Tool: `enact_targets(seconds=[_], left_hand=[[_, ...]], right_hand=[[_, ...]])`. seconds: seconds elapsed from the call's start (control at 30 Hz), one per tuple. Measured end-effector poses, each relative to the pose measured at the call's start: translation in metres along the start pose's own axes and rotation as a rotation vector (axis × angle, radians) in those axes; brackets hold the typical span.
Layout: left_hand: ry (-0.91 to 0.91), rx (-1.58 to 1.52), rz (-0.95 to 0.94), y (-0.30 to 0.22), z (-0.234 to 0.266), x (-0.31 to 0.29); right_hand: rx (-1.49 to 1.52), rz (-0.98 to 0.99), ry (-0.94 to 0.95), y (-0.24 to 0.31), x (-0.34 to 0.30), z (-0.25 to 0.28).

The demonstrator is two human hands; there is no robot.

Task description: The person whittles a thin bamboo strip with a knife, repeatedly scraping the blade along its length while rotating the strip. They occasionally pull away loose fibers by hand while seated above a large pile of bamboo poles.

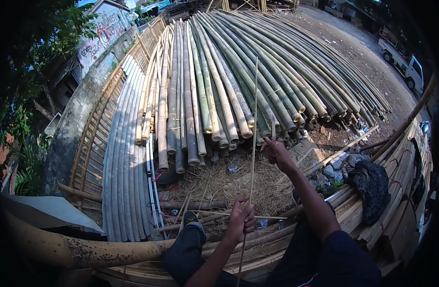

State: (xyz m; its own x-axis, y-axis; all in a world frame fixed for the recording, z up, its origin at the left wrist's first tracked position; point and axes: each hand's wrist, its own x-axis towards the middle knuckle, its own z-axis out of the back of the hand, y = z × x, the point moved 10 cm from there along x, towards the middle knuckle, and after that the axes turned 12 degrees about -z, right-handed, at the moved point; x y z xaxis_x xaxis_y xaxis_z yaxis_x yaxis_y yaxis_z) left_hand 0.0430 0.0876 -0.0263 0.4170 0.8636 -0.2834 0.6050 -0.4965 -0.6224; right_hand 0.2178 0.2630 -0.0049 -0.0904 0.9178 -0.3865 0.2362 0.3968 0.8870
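Observation:
A long, thin bamboo strip (253, 167) stands nearly upright in front of me, its upper end reaching over the stacked poles. My left hand (239, 221) is closed around its lower part, and the strip runs on down past my legs. To the right of the strip, higher up, my right hand (277, 154) is closed with its fingers curled. A narrow upright piece shows just above that hand; whether the hand holds it I cannot make out. Beyond both hands lies a big pile of bamboo poles (212, 103), cut ends toward me.
Corrugated sheets (126, 167) and a bamboo lattice (92, 143) lie along the left, by a concrete wall (73, 138). A thick bamboo pole (109, 253) crosses the lower left. Split bamboo (396, 186) and a dark, rough lump (369, 191) are at right. A white truck (405, 62) stands far right.

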Motion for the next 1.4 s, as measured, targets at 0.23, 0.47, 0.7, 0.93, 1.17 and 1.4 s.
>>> enact_targets(seconds=[0.23, 0.47, 0.7, 0.93, 1.17, 1.4], left_hand=[[0.028, 0.062, -0.02, -0.007, -0.002, 0.004], [0.002, 0.139, -0.029, -0.002, 0.005, 0.012], [-0.091, 0.033, -0.11, -0.02, 0.024, 0.017], [-0.081, 0.071, -0.084, -0.017, 0.019, 0.016], [0.015, 0.08, 0.094, 0.024, 0.007, -0.005], [0.011, 0.143, -0.02, 0.005, -0.003, 0.0]], right_hand=[[0.043, -0.046, 0.259, -0.018, -0.014, -0.063], [-0.459, 0.087, 0.067, -0.007, -0.023, -0.066], [-0.444, 0.426, -0.308, 0.027, -0.037, -0.036], [-1.17, 0.485, 0.232, -0.044, -0.039, -0.111], [-1.087, 0.434, -0.249, 0.003, -0.017, -0.043], [-1.023, 0.294, -0.104, 0.009, -0.013, -0.04]])
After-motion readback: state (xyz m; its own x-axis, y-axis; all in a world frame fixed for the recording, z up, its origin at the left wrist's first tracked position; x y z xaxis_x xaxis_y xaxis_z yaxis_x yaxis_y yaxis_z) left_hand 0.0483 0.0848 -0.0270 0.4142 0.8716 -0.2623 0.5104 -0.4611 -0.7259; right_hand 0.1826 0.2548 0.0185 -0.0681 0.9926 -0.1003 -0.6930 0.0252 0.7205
